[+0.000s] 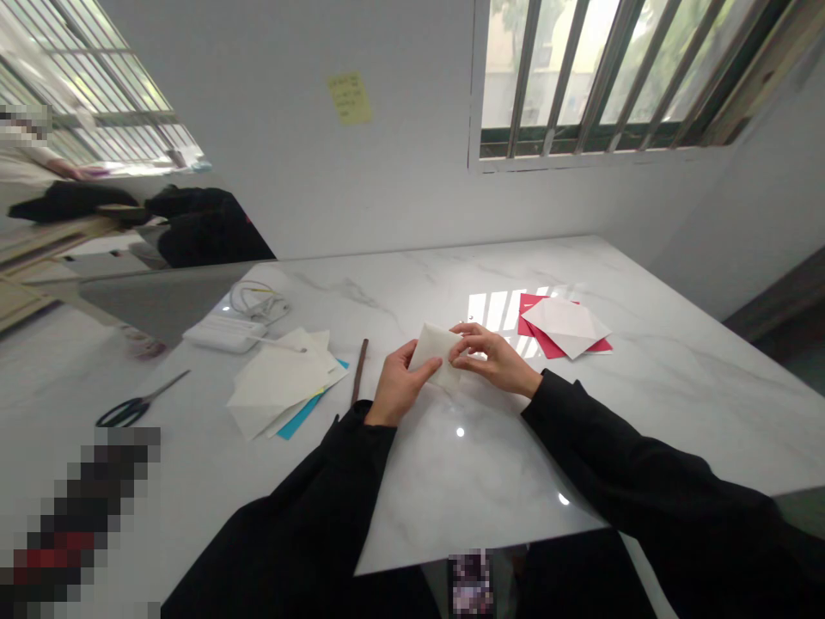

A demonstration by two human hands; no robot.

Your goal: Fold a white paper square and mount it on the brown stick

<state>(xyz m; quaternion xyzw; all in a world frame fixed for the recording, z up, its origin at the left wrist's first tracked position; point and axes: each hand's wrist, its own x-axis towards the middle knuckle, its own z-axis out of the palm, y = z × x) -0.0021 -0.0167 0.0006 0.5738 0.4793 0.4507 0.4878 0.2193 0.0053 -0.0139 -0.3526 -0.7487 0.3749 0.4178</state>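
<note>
A small folded piece of cream paper [428, 346] is held up between both hands, just over the middle of the marble-patterned table [516, 481]. My left hand [400, 383] grips its left side, the thumb lying across the near face. On the right edge, the fingertips and thumb of my right hand [495, 359] pinch the paper. Fingers cover parts of its edges, so its full shape is hidden. To the left lies a stack of cream sheets [277, 378] with a blue sheet [302, 419] poking out beneath. Right of my hands, a folded white paper [567, 325] rests on red paper [551, 344].
Black-handled scissors [138, 407] lie at the left. A white power strip [225, 332] with a coiled cable [258, 301] sits behind the stack. A brown stick [361, 365] lies by my left wrist. A yellow note [350, 98] is on the wall. Another person [32, 163] is at far left.
</note>
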